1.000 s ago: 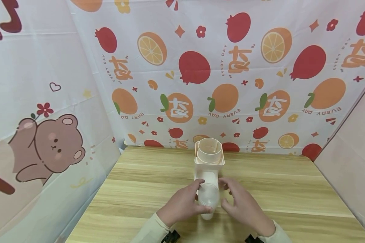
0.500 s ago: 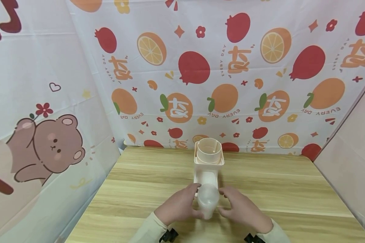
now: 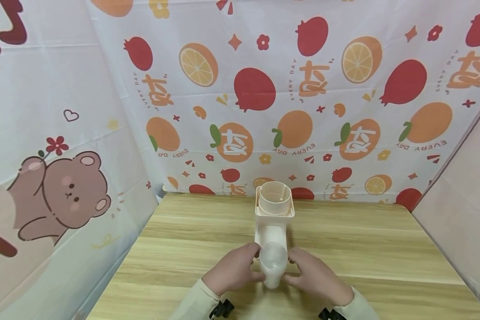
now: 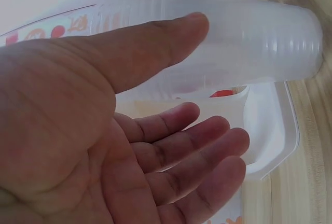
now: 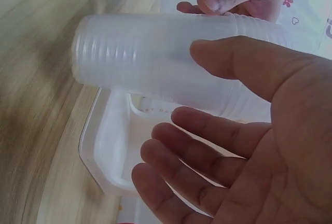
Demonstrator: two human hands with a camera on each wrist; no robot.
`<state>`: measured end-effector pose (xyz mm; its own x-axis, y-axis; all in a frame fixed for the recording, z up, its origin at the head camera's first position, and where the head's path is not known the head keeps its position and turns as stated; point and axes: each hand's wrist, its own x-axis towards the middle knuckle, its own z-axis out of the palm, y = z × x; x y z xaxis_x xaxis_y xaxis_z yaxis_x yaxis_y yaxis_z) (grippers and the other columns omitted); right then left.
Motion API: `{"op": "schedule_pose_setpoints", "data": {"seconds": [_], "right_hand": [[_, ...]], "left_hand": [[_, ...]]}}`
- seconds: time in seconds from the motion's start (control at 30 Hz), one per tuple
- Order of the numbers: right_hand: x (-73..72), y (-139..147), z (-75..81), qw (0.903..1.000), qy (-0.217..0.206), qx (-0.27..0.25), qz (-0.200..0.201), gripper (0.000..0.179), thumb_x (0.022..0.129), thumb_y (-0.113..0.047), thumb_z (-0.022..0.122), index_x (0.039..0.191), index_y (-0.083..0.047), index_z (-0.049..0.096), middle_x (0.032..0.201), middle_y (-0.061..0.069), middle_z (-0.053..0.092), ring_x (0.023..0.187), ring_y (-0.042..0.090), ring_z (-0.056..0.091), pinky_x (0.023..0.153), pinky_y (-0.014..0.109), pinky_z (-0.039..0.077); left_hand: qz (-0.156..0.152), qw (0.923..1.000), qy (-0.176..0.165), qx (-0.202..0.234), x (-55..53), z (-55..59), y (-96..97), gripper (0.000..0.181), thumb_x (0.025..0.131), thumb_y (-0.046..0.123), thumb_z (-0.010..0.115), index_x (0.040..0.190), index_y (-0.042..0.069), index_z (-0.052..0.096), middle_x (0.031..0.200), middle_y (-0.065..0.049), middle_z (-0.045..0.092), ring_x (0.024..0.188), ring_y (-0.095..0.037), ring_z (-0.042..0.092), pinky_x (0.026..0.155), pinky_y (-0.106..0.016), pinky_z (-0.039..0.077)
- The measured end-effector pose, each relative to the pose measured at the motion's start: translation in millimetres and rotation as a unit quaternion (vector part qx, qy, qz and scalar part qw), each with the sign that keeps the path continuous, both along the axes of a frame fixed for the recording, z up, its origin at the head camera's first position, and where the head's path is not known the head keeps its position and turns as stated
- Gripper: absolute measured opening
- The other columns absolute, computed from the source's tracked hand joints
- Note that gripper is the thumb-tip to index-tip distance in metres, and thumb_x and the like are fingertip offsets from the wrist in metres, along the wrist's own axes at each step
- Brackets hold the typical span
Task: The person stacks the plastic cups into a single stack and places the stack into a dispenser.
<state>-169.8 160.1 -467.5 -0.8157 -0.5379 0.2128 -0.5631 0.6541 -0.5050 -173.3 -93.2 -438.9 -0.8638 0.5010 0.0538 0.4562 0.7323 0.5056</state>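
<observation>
A stack of clear plastic cups [image 3: 273, 262] stands upright near the front of the table, with ribbed rims showing in both wrist views. Left of it is my left hand [image 3: 234, 270], its thumb and fingers spread around the near side of the stack. On the other side my right hand [image 3: 318, 275] mirrors it, thumb in front and fingers relaxed behind. Both thumbs overlap the cups [image 4: 244, 42] in the wrist views, while the other fingers [image 5: 181, 156] lie apart from the plastic. Directly behind stands a cream-white cup dispenser [image 3: 275, 211] with a round tube on top.
The wood-grain table [image 3: 364, 249] runs back to a fruit-printed cloth [image 3: 280, 89]. A bear-printed cloth [image 3: 76, 191] hangs at the left, and a pale panel [image 3: 464, 213] bounds the right.
My left thumb has drawn back from the front of the cups. Both hands have shifted slightly nearer my body, the right one closing in on the stack. Cups and dispenser stay put.
</observation>
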Motion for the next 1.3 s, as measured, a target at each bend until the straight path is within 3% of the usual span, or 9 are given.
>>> {"op": "schedule_pose_setpoints", "data": {"seconds": [0.37, 0.87, 1.1, 1.3], "right_hand": [[1.7, 0.5, 2.1, 0.9997, 0.019, 0.001, -0.016, 0.026, 0.087, -0.035, 0.083, 0.107, -0.026, 0.068, 0.100, -0.013, 0.065, 0.090, 0.011, 0.063, 0.075, 0.030, 0.054], [3.2, 2.8, 14.6, 0.9972, 0.000, -0.061, -0.043, 0.018, 0.092, -0.036, 0.079, 0.101, -0.027, 0.067, 0.094, -0.011, 0.066, 0.086, 0.008, 0.063, 0.071, 0.029, 0.054], [0.2, 0.4, 23.5, 0.9856, -0.043, -0.159, -0.039, 0.025, 0.095, -0.031, 0.077, 0.116, -0.022, 0.068, 0.102, -0.010, 0.068, 0.098, 0.018, 0.067, 0.070, 0.028, 0.059], [2.6, -2.9, 30.3, 0.9640, -0.067, -0.242, -0.088, 0.028, 0.094, -0.026, 0.078, 0.119, -0.021, 0.067, 0.104, -0.004, 0.068, 0.098, 0.014, 0.065, 0.067, 0.030, 0.058]], "left_hand": [[-0.003, 0.9997, 0.024, 0.007, 1.7, 2.3, -2.5, 0.038, 0.080, 0.035, 0.088, 0.101, 0.020, 0.061, 0.091, 0.007, 0.064, 0.079, -0.005, 0.058, 0.066, -0.025, 0.048], [-0.004, 0.9942, -0.036, 0.101, -9.4, 12.2, -10.4, 0.034, 0.087, 0.040, 0.083, 0.109, 0.022, 0.066, 0.103, 0.007, 0.070, 0.094, -0.010, 0.065, 0.080, -0.028, 0.052], [0.006, 0.9781, -0.079, 0.192, -10.0, 19.9, -10.3, 0.037, 0.091, 0.035, 0.081, 0.119, 0.019, 0.064, 0.105, 0.011, 0.066, 0.103, -0.017, 0.066, 0.087, -0.040, 0.057], [0.019, 0.9602, -0.048, 0.275, -8.4, 19.5, -2.1, 0.039, 0.093, 0.032, 0.079, 0.126, 0.015, 0.065, 0.110, 0.006, 0.069, 0.105, -0.019, 0.066, 0.089, -0.039, 0.056]]}}
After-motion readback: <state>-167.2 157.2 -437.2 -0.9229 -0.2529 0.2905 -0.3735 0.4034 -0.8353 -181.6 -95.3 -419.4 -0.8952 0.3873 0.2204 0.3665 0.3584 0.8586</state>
